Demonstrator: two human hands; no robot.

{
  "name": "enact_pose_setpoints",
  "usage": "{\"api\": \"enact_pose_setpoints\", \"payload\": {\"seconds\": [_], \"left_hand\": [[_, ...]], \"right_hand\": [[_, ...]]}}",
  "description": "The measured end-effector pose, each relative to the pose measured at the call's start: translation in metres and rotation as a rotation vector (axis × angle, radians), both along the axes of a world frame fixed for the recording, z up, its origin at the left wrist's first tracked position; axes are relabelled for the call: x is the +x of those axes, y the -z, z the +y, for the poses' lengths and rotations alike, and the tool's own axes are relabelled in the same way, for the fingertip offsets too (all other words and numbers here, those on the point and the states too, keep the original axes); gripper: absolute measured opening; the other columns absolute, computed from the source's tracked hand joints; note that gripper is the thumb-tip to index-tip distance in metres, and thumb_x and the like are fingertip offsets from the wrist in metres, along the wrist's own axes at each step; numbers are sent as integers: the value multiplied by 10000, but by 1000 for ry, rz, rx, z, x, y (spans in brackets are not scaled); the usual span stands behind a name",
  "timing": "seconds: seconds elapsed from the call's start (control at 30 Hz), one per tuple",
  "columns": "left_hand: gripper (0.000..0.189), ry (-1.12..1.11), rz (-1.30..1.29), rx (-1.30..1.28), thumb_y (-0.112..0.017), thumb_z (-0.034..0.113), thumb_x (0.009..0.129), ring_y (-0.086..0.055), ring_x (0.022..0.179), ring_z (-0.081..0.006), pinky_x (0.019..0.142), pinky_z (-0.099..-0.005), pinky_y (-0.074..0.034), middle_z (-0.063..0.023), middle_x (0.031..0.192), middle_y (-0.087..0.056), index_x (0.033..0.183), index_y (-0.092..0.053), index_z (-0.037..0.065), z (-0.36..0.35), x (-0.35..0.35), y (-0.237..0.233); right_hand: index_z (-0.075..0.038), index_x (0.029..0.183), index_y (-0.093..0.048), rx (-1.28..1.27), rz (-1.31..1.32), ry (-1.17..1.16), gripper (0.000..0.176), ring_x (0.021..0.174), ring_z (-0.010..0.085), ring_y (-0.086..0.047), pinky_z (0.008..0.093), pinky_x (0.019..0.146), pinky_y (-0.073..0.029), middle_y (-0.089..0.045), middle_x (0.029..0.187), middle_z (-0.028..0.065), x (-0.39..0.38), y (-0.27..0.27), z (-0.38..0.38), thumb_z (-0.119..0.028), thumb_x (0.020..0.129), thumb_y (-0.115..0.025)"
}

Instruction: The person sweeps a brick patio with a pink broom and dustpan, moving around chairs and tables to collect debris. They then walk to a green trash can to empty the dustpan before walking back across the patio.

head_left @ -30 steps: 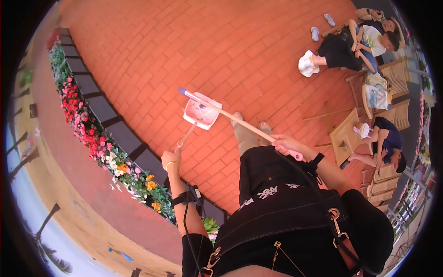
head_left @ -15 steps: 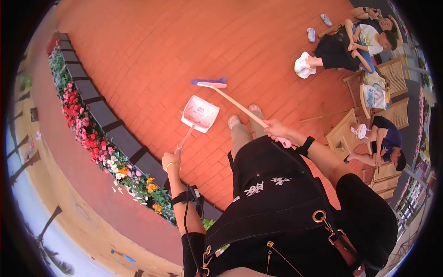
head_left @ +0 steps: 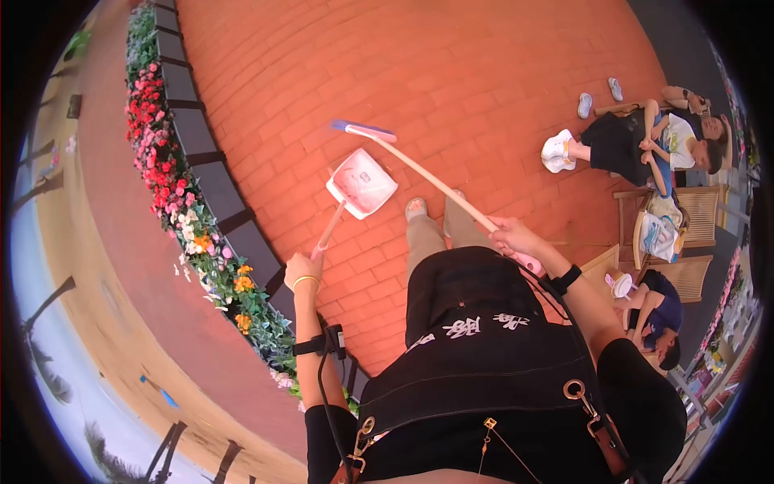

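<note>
Now, in the head view, the left hand (head_left: 302, 270) is clenched around the pink handle of a white dustpan (head_left: 363, 184). The dustpan is held out over the brick floor (head_left: 451, 73), at about eleven o'clock from the person's feet. The right hand (head_left: 512, 236) is closed on the stick of a broom (head_left: 435, 184), whose head is seen at twelve o'clock of the dustpan, just beside its far edge. A flower bed (head_left: 173, 194) is seen at nine o'clock. Seated people (head_left: 645, 141) and wooden chairs (head_left: 697, 214) are found at three o'clock, well apart.
</note>
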State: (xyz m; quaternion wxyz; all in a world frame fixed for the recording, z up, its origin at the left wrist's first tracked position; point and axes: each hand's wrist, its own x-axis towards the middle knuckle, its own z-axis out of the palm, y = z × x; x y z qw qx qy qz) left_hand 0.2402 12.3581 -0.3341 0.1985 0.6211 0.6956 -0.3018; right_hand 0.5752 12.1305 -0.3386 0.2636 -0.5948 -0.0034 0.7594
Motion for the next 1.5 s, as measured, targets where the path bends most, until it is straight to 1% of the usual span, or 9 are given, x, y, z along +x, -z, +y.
{"api": "enact_pose_setpoints", "payload": {"seconds": [0.13,0.3,0.47,0.67,0.8,1.0,1.2,1.4,1.5], "left_hand": [[443,-41,6,25,-585,449,665,-591,764,-321,677,-383,-478,-195,811,-600,777,-637,24,-14,-18,18],[398,-59,-23,9,-591,413,672,-598,764,-303,677,-370,-480,-189,793,-605,762,-631,28,-9,-12,23],[416,4,-33,23,-590,426,669,-601,739,-304,651,-368,-484,-180,767,-606,761,-623,22,-3,-33,36],[473,-44,-74,16,-593,439,654,-597,740,-321,656,-379,-482,-206,778,-599,775,-614,-18,-3,-48,34],[394,-16,-78,1,-572,437,687,-604,712,-290,625,-366,-483,-152,745,-610,735,-627,50,-6,-46,35],[421,-57,-93,3,-531,460,721,-605,727,-285,622,-364,-485,-150,757,-612,744,-621,49,1,-30,40],[438,-41,-113,-22,-544,472,709,-606,727,-286,618,-356,-488,-157,750,-611,749,-619,42,2,-45,39],[495,-118,-187,67,-592,469,649,-594,700,-336,621,-400,-476,-223,729,-591,715,-608,-21,-17,-58,31],[463,-399,-349,109,-625,424,643,-582,540,-285,523,-377,-453,-182,572,-572,572,-591,-32,-18,-59,30]], "right_hand": [[-93,1275,-273,7,-198,-156,514,363,42,-306,184,306,-266,-364,547,-25,-3,17,8,-32,777,-384],[-123,1264,-288,-184,184,71,487,352,34,-296,186,293,-280,-348,541,-31,-21,34,4,-56,800,-417],[-61,1240,-319,-172,292,129,444,361,-8,-273,132,284,-227,-360,544,-44,-25,-3,-2,-44,807,-416],[-114,1270,-300,-22,-19,-228,512,337,42,-305,183,290,-278,-352,513,-32,-26,-5,21,-18,775,-391],[-149,1274,-307,-40,-246,-405,530,342,53,-312,195,299,-293,-358,516,-30,-40,10,39,-26,764,-383],[-117,1224,-321,-235,254,44,425,337,31,-277,159,286,-240,-360,541,-34,-38,21,24,-57,813,-408],[-92,1173,-366,-135,163,-16,346,331,5,-270,142,272,-223,-350,528,-53,-32,-18,31,-63,829,-403],[-76,1128,-390,-90,88,174,311,349,12,-283,146,280,-225,-354,543,-37,-9,-46,51,-54,820,-425],[-81,1076,-389,-49,65,347,257,354,19,-287,149,282,-224,-360,547,-23,11,-51,40,-69,824,-437]]}}
